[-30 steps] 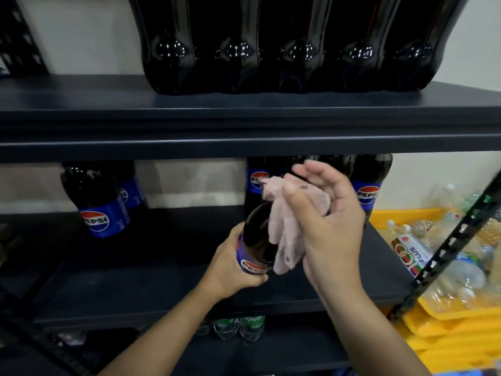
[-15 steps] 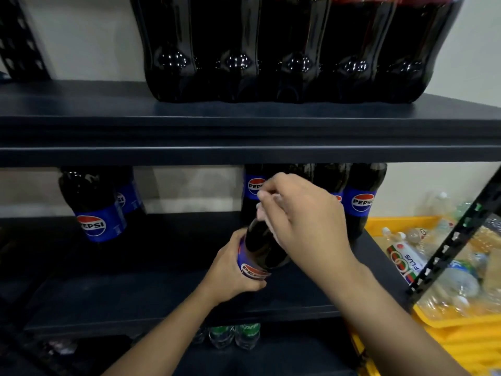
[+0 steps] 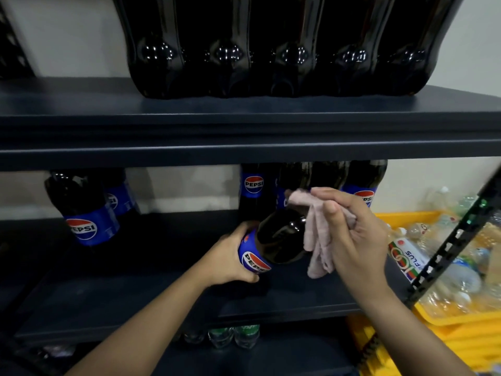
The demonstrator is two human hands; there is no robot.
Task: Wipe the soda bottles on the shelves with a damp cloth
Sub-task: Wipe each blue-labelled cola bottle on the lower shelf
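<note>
A dark Pepsi bottle point(image 3: 279, 240) with a blue label leans tilted over the middle shelf point(image 3: 162, 294). My left hand point(image 3: 230, 259) grips it around the label. My right hand point(image 3: 355, 234) holds a pale pink cloth point(image 3: 317, 240) against the bottle's upper right side, and the cloth's ends hang down below the palm. Several more Pepsi bottles point(image 3: 254, 191) stand upright behind, and two point(image 3: 86, 213) stand at the left of the same shelf.
Large dark soda bottles point(image 3: 284, 50) fill the upper shelf point(image 3: 244, 126). Yellow crates point(image 3: 461, 321) with clear plastic bottles sit to the right, behind a black perforated brace point(image 3: 455, 240). Small green-capped bottles point(image 3: 233, 335) show on the lower shelf.
My right hand slid from the bottle's top down its right side, and the cloth now hangs in view again. The left hand keeps its grip on the label.
</note>
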